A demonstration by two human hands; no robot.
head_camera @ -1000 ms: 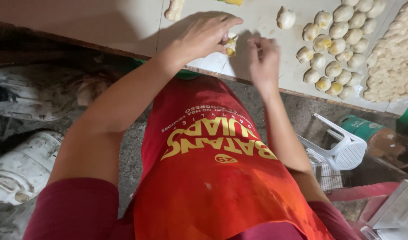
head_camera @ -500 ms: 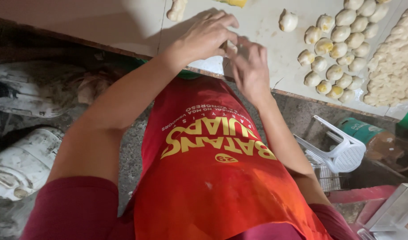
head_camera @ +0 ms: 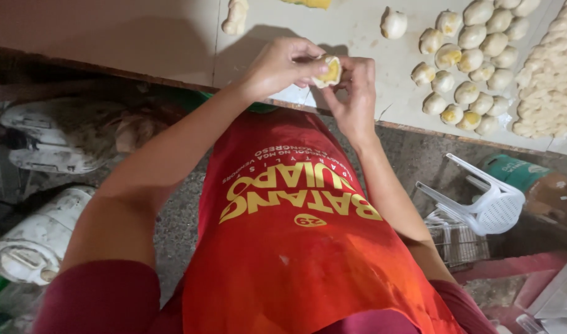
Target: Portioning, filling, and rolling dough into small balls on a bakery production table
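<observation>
Above the table's near edge, the left hand (head_camera: 277,65) and right hand (head_camera: 353,93) are both pinching a small pale dough piece (head_camera: 328,71) with yellow filling showing, fingers curled around it. On the pale table (head_camera: 172,37), rounded dough balls (head_camera: 469,68) are lying clustered beside a lumpy dough heap (head_camera: 552,86), while a white plastic stool (head_camera: 490,204) is lying tipped on the floor below

Both hands have lifted the dough piece (head_camera: 327,71) (yellow filling showing) off the table.

Soft matt dough piece (head_camera: 328,71) (yellow filling); white plastic stool (head_camera: 490,204).
</observation>
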